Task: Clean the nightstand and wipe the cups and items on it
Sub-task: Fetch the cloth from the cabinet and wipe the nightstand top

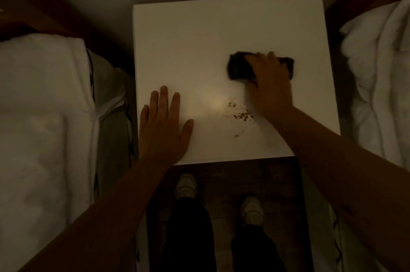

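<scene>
While the left hand (163, 125) is laid flat, fingers released, to steady the nightstand tabletop (199, 34), a dark cloth (240, 67) is pressed down by the right hand (269, 81), fingers grasping it, just beyond what appear to be crumbs (243, 115).

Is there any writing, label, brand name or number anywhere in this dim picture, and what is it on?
None can be read.
White nightstand: top is plain, only dark crumbs.
Dark cloth under the right hand: no tag visible.
Bedding: dark marks along its edge, too blurred to tell if they are letters.
Shoes: no logo legible.
</scene>
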The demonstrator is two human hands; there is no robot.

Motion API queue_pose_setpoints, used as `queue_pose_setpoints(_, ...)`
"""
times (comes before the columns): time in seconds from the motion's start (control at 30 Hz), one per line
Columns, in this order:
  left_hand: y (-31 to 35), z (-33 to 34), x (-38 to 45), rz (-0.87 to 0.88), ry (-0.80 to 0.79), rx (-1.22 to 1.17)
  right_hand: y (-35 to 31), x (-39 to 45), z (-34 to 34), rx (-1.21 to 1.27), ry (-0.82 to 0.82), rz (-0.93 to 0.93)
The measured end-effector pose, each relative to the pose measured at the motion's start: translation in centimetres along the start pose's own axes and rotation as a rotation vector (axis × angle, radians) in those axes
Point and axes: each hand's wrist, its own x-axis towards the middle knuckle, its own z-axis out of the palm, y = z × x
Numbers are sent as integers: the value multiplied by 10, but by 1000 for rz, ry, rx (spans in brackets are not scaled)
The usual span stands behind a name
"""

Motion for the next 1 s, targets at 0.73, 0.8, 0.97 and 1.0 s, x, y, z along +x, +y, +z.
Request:
queue_pose_setpoints(0.73,-1,-5,-3,32,126,-227,38,-2,-39,290,36,-220)
queue_pose_setpoints(0.8,-1,-2,-6,30,146,-221,88,5,-38,104,31,-100)
queue_pose_setpoints(0.97,-2,1,-2,32,168,-199,90,-25,-24,90,7,-78)
queue_pose_setpoints(1.0,-2,1,-2,27,174,-198,78,-32,-21,106,-4,-91)
